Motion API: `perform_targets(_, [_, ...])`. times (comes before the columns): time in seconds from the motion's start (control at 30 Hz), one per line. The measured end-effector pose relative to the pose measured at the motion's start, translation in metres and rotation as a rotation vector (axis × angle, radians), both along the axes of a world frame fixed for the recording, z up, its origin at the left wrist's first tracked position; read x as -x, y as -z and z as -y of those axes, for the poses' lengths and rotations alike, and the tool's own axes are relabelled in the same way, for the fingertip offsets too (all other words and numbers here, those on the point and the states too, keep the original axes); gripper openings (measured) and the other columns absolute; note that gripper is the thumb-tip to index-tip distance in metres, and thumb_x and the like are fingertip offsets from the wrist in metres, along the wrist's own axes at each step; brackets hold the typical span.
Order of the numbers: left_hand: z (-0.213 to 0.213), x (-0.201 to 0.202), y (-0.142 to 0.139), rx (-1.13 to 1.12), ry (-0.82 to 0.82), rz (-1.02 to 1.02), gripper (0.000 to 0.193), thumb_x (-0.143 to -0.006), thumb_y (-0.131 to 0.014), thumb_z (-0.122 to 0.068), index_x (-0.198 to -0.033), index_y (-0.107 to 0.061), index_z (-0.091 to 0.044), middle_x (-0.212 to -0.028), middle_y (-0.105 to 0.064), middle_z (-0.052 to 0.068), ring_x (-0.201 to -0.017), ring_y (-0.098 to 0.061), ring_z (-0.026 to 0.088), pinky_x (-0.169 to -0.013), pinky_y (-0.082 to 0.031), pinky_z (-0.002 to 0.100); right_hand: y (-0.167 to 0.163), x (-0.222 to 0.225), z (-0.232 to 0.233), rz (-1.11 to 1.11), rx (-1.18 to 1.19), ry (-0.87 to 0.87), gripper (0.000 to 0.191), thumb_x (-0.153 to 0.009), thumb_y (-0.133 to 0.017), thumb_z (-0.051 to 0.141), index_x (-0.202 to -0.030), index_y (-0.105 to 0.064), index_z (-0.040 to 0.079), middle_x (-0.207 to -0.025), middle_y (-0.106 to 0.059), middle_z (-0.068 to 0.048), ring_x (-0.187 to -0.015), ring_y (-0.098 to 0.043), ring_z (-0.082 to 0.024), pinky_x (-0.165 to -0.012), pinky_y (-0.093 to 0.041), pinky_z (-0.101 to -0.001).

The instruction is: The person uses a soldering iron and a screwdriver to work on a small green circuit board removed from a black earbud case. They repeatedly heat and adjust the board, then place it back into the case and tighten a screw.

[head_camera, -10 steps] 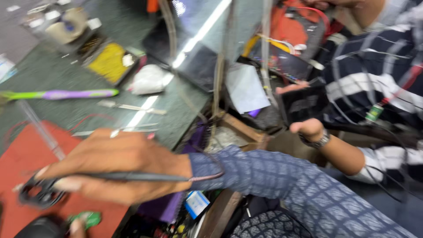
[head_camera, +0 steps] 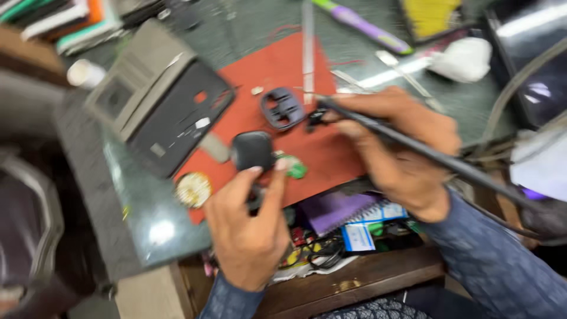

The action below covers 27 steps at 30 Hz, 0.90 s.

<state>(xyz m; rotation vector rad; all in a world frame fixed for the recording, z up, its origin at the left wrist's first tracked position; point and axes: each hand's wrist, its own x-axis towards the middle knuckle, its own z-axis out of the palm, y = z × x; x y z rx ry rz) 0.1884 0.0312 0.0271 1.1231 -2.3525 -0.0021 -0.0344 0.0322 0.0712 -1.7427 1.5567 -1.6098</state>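
Observation:
My left hand (head_camera: 248, 227) holds a small black rounded case (head_camera: 253, 150) with a green circuit board (head_camera: 293, 168) between thumb and fingers, over a red mat (head_camera: 277, 71). My right hand (head_camera: 401, 147) grips a long black tool (head_camera: 449, 162) like a pen, its tip near a small black part (head_camera: 314, 118). Just left of that tip a black plastic shell with cut-outs (head_camera: 283, 108) lies on the mat.
A dark phone-sized back cover (head_camera: 177, 118) and a grey flat device (head_camera: 139, 74) lie left of the mat. A round gold disc (head_camera: 193, 189), a purple-and-green pen (head_camera: 363, 25), a white cloth (head_camera: 463, 59) and an open drawer of wires (head_camera: 331, 242) surround the mat.
The camera has swung left and down, so the mat and both hands are central now. The person in the striped shirt is out of view. My right hand still holds the black tool.

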Motion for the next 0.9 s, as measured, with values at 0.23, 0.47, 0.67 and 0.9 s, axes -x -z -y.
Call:
perform_targets(0.23, [0.001,0.004,-0.007,-0.013,0.034,-0.008,0.053,-0.087,-0.07,-0.003,-0.14,-0.069,-0.014,-0.132,-0.048,0.008,-0.116,-0.055,0.026,-0.096,-0.046,0.046,0.021,0.007,-0.016,0.068,-0.062,-0.034,0.013,-0.099,-0.067,0.002,-0.106,-0.061,-0.007,-0.091,-0.072,-0.017,-0.082,-0.071,-0.019,-0.075,-0.057,-0.0285])
perform_targets(0.47, [0.0,0.005,-0.005,-0.039,0.045,-0.036,0.051,-0.088,-0.069,-0.003,-0.138,-0.069,-0.012,-0.133,-0.047,0.006,-0.118,-0.055,0.024,-0.096,-0.048,0.045,0.019,0.013,-0.017,0.019,-0.126,-0.135,0.011,-0.093,-0.063,-0.003,-0.103,-0.063,-0.006,-0.093,-0.071,-0.016,-0.078,-0.071,-0.018,-0.074,-0.055,-0.0261])
perform_targets(0.67, [0.001,0.005,-0.006,-0.028,0.055,-0.048,0.037,-0.098,-0.069,-0.007,-0.135,-0.071,-0.009,-0.134,-0.047,0.005,-0.118,-0.055,0.022,-0.094,-0.049,0.043,0.011,0.001,-0.016,-0.086,-0.211,-0.174,0.016,-0.084,-0.069,-0.004,-0.1,-0.068,-0.007,-0.09,-0.073,-0.017,-0.081,-0.072,-0.02,-0.073,-0.057,-0.0299])
perform_targets(0.9, [0.001,0.005,-0.006,-0.004,0.061,-0.064,0.029,-0.104,-0.071,-0.013,-0.132,-0.072,-0.007,-0.135,-0.048,0.006,-0.118,-0.056,0.022,-0.093,-0.051,0.041,0.011,-0.005,-0.023,-0.129,-0.35,-0.112,0.021,-0.083,-0.076,-0.004,-0.099,-0.063,-0.002,-0.091,-0.074,-0.014,-0.075,-0.073,-0.017,-0.067,-0.056,-0.028])
